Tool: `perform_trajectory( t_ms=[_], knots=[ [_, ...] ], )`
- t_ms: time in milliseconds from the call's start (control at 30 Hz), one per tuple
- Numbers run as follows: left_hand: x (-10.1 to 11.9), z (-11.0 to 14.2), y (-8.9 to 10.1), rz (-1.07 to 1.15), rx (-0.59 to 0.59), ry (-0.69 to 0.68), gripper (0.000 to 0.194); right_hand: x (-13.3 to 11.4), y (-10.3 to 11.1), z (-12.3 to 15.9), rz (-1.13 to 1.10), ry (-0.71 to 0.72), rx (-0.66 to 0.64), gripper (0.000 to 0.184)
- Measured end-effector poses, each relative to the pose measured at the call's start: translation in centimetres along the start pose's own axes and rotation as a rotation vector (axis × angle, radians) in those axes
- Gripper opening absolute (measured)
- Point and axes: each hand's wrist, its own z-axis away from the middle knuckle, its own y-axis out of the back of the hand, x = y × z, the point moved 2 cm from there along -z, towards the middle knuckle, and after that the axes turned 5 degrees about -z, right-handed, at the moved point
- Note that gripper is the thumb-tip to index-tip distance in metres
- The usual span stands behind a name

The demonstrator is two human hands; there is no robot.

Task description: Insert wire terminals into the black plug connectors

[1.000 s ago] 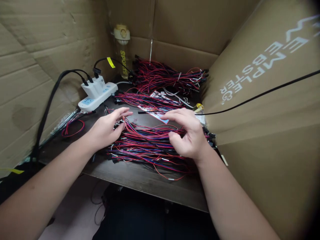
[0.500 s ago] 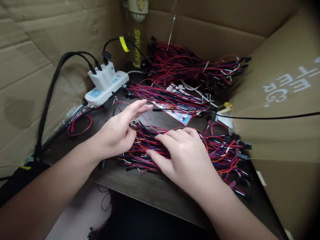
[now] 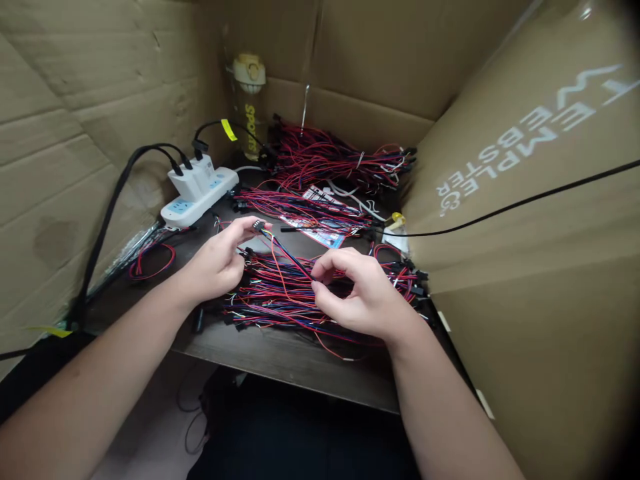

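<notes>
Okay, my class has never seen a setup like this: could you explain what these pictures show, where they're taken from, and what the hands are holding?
There is no robot here: a person works with two bare hands. Every picture comes from one camera worn on the head, looking forward and down.

On the dark table lie three bunches of mostly red and dark wires: the near bunch, the middle bunch and the rear bunch. Behind the left hand is a white power strip; a bottle stands at the back. Cardboard surrounds the space.

The right hand pinches some thin wires. Their black connector sits at the left hand's fingertips; its exact grip is unclear.
</notes>
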Motion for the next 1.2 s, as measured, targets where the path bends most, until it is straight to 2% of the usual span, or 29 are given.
perform_trajectory(
  t_ms=[133,200,267,367,533,600,667,733,800,867,933,1067,1200],
  knots=[
    [0.7,0.2,1.2,-0.07,0.07,0.047,0.05,0.3,0.2,0.2,-0.073,-0.004,0.008,0.009],
    [1.6,-0.1,2.0,0.025,0.119,-0.004,0.039,0.3,0.1,0.2,-0.049,-0.007,-0.005,0.007],
    [2.8,-0.8,2.5,0.175,0.109,-0.05,0.035,0.3,0.0,0.1,0.008,0.011,-0.017,0.006],
    [4.9,-3.0,2.7,0.292,0.074,-0.044,0.027,0.0,0.3,0.0,0.098,0.082,0.011,0.006],
    [7.8,-7.8,2.2,0.574,0.14,-0.061,0.025,0.2,1.7,0.1,0.061,0.134,0.204,0.005],
    [8.4,-9.6,2.0,0.633,0.168,-0.041,0.026,0.7,2.5,0.1,0.057,0.118,0.241,0.013],
    [8.8,-11.4,2.2,0.693,0.275,-0.042,0.024,1.3,3.5,0.3,0.075,0.093,0.253,0.026],
    [8.8,-13.0,2.9,0.823,0.463,-0.037,0.023,1.9,4.4,0.4,0.085,0.067,0.248,0.039],
    [8.4,-14.1,3.8,1.004,0.612,-0.024,0.027,2.6,5.0,0.5,0.106,0.023,0.234,0.043],
    [7.7,-14.8,4.5,1.118,0.673,-0.051,0.027,3.3,4.9,0.4,0.146,-0.06,0.185,0.041],
    [6.5,-14.8,4.7,1.251,0.73,0.005,0.026,4.1,4.4,0.3,0.182,-0.149,0.122,0.032],
    [4.2,-14.1,3.8,1.43,0.788,0.23,0.027,5.6,3.1,0.0,0.188,-0.226,0.029,0.031],
    [2.9,-13.8,3.5,1.35,0.694,0.253,0.017,6.6,2.6,-0.1,0.15,-0.249,-0.002,0.014]
  ],
)
